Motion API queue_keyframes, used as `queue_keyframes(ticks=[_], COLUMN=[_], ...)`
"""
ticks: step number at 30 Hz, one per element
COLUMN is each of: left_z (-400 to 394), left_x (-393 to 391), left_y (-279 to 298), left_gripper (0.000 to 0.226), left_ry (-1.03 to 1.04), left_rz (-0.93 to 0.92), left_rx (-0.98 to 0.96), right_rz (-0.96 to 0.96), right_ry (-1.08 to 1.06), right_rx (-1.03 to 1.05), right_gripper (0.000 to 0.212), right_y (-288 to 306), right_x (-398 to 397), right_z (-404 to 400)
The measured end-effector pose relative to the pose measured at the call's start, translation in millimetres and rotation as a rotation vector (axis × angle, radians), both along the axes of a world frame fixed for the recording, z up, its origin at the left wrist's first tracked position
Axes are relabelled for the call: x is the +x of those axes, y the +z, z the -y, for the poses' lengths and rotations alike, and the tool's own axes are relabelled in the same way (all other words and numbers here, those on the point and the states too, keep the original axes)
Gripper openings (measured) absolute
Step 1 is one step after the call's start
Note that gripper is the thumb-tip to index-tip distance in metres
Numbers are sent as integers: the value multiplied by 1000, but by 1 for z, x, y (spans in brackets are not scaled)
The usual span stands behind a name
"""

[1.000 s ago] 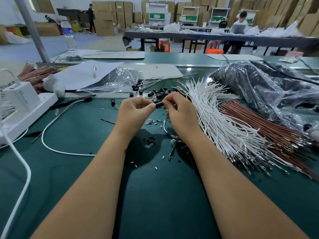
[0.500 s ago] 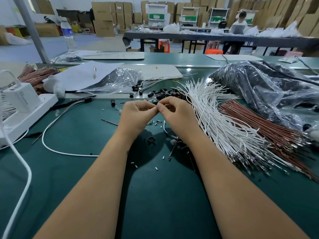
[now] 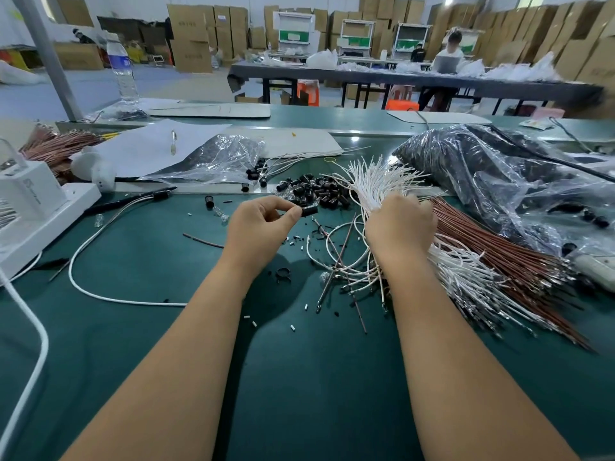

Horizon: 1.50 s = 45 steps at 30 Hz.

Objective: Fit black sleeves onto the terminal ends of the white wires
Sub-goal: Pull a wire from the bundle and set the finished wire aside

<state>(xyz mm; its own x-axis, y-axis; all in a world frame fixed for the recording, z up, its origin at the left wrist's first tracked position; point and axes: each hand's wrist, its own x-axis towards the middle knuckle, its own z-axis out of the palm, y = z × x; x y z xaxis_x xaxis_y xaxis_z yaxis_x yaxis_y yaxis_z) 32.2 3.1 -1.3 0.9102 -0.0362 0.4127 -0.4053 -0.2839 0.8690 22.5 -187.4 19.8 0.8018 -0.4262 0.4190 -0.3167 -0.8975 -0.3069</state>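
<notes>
Our left hand [image 3: 258, 224] pinches one short black plastic sleeve [image 3: 309, 211] just near of the loose black sleeve pile [image 3: 316, 191]. Right hand [image 3: 401, 224] digs into the white wire bundle [image 3: 392, 181], fingers curled; can't tell if one's gripped. Risks, imo: dragging several wires out, snagging w/ the brown wires [image 3: 499, 257], dropping the sleeve.

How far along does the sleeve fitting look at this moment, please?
Done: a few sleeved wires lie by the plastic bag. In hand: the left hand pinches one black sleeve; the right hand rests on the white wire bundle. Left: that large bundle and the sleeve pile.
</notes>
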Motion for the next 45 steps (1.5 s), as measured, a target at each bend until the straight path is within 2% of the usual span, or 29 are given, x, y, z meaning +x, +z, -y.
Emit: queue_keyframes(ticks=[5,9,11,14,17,19,22,25,27,29,32,35,37,40,43,45], left_z=[1,3,4,4,0,-2,0,6,10,11,5,-4,-6,-4,-2,1], left_x=[-2,-4,-4,-4,-3,-4,-5,-5,-4,-4,-1,6,7,6,4,3], left_y=[1,0,-2,0,10,14,15,15,14,11,5,-1,-3,-6,-5,-4], left_gripper=[9,6,4,5,4,7,8,7,10,13,10,2,3,7,6,5], left_ry=[-31,-35,-31,35,283,351,276,59,-10,10,101,213,260,260,194,176], left_rz=[-16,7,21,76,266,359,354,213,145,120,115,136,175,216,235,238], left_rx=[81,205,231,142,8,-95,-174,-292,-313,-245,-127,-25,81,194,196,201], right_rz=[18,274,422,541,486,451,425,429,466,529,666,767,720,453,249,227], right_ry=[-5,1,66,254,536,682,833,931,945,907,715,479,369,260,396,510], right_rx=[6,83,143,307,423,425,445,498,507,502,410,414,383,87,-42,-81], right_gripper=[22,37,37,24,15,17,24,29,27,22,15,21,18,23,23,20], right_y=[-1,-3,0,3,-1,-5,-10,-11,-10,-8,-3,3,3,-5,-10,-12], right_x=[1,-1,0,0,-2,-5,-9,-12,-13,-14,-12,-7,-5,-2,-4,-5], right_z=[-2,-3,-8,-22,-41,-51,-62,-71,-75,-73,-62,-47,-40,-38,-48,-53])
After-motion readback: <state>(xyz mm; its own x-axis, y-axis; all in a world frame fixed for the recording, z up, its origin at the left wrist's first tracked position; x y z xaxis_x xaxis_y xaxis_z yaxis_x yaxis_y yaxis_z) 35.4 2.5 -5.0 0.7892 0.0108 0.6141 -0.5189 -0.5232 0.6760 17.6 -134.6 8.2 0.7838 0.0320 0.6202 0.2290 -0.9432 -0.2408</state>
